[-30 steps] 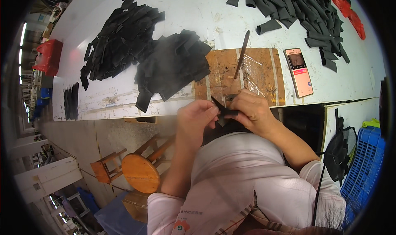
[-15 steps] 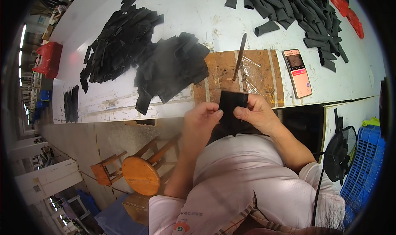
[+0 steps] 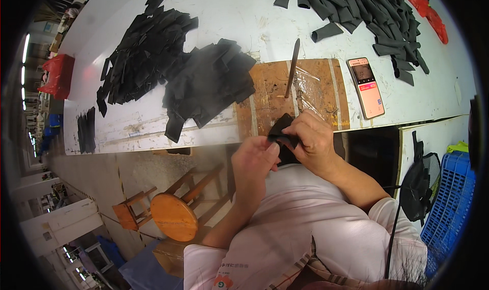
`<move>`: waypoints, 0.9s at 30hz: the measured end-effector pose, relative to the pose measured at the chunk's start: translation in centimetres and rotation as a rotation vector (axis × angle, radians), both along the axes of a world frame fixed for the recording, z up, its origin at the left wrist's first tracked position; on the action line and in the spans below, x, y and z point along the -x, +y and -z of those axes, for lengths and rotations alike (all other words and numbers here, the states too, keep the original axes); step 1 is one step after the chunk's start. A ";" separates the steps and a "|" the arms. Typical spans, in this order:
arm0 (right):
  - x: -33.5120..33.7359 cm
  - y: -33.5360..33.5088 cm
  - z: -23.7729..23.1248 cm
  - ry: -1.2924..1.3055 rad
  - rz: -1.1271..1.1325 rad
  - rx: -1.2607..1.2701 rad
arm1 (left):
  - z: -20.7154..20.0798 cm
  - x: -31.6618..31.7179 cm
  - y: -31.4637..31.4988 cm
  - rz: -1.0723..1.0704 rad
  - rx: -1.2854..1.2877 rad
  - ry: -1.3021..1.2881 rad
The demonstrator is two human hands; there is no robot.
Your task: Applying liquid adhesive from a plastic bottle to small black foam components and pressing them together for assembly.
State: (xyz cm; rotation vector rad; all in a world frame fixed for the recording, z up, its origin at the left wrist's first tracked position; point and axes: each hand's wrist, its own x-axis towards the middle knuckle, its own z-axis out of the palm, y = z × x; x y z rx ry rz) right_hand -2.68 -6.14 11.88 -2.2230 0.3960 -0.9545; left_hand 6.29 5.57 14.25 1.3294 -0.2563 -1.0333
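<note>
Cloth [image 3: 281, 124] has bunched up from flat, at the bench's [image 3: 122, 132] near edge.
Left hand [image 3: 254, 160] and right hand [image 3: 315, 139] both pinch it; a slack fingertip grip could let it slip or crease.

Left hand [image 3: 253, 160], right hand [image 3: 317, 143] pinching folded black cloth [image 3: 279, 126]. White table [image 3: 229, 15] ahead: dark cloth pile [image 3: 206, 83] left, phone [image 3: 365, 88] right.

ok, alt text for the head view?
A person's left hand and right hand hold a bent black piece at a white table. The table bears black piles, a brown board, a dark stick and a lit phone.
</note>
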 end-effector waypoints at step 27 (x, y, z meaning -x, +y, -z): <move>-0.1 1.1 -0.3 0.147 -0.071 -0.159 | 2.4 0.8 -0.6 -0.029 -0.161 -1.002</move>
